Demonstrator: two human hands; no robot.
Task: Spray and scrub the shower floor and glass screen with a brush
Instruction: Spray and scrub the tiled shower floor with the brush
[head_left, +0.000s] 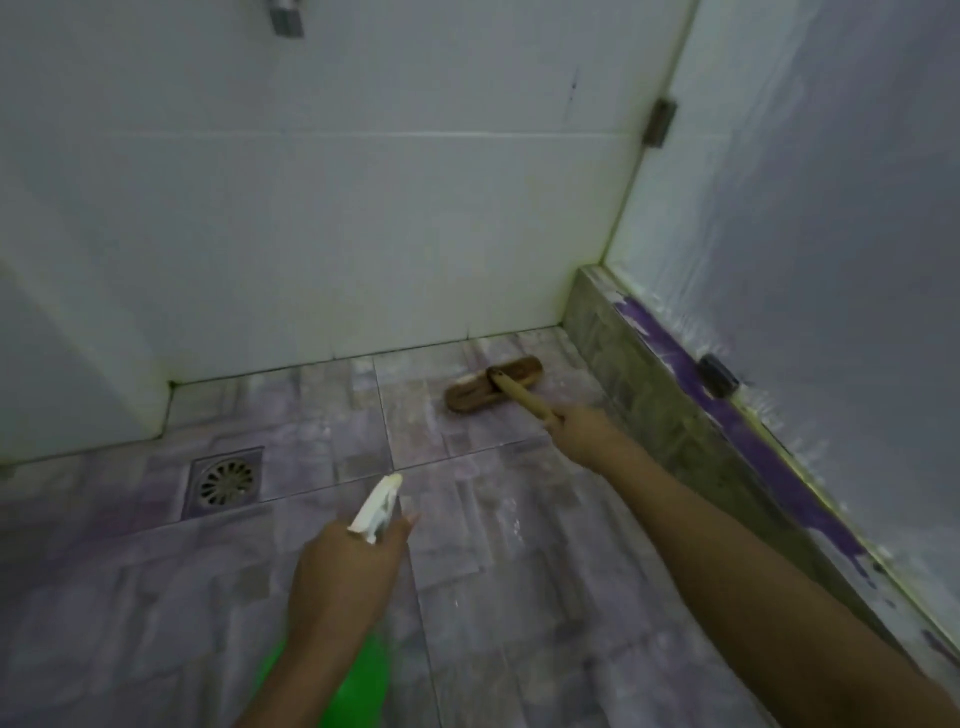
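A wooden scrub brush (493, 383) lies bristles-down on the wet grey-purple shower floor (519, 545), near the far right corner. My right hand (582, 431) grips its pale wooden handle. My left hand (345, 571) is closed around a green spray bottle (363, 680) with a white trigger nozzle (379, 506) that points forward over the floor. The glass screen (810, 260), streaked with foam, stands along the right side on a low tiled kerb (665, 405).
A square metal floor drain (224, 483) sits left of the nozzle. White tiled walls (337, 218) close the back and left. A metal hinge (661, 122) and a dark clamp (719, 376) hold the glass. A metal fitting (285, 18) hangs at the top.
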